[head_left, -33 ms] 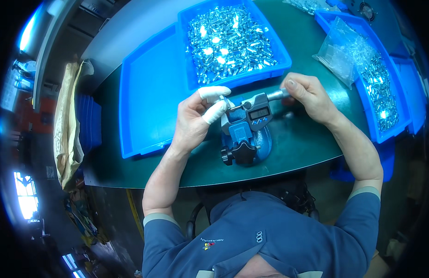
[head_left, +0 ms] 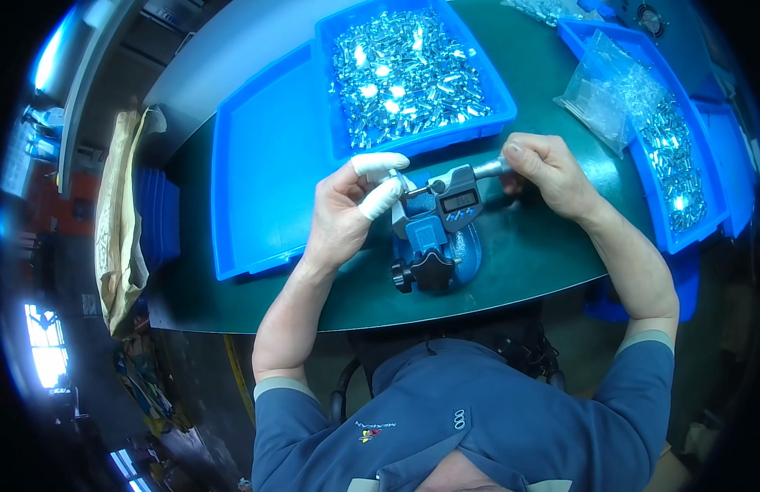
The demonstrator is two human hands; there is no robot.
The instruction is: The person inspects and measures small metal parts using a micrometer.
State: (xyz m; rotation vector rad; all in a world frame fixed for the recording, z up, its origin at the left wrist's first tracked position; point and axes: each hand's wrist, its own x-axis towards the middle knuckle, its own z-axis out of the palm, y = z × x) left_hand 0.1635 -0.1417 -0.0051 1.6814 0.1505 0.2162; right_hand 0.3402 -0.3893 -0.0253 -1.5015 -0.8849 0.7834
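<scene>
A digital micrometer [head_left: 459, 199] with a small display is clamped in a blue stand [head_left: 429, 234] with black knobs on the green table. My left hand [head_left: 337, 215], white covers on its thumb and forefinger, pinches a small shiny metal part [head_left: 408, 185] at the micrometer's measuring gap. The fingers hide much of that part. At the other end, my right hand [head_left: 554, 174] has its thumb and curled fingers closed on the silver thimble [head_left: 490, 168] of the micrometer.
Behind the micrometer stands a blue tray [head_left: 445, 138] heaped with small metal parts. A shallower blue tray [head_left: 265, 164] lies left of it. At right, another blue tray [head_left: 649, 180] holds metal parts and a clear plastic bag [head_left: 593, 94]. A brown paper sack [head_left: 117, 230] stands at far left.
The thumb and fingers of my right hand have shifted slightly on the thimble. My left hand and the metal part have stayed in place.
</scene>
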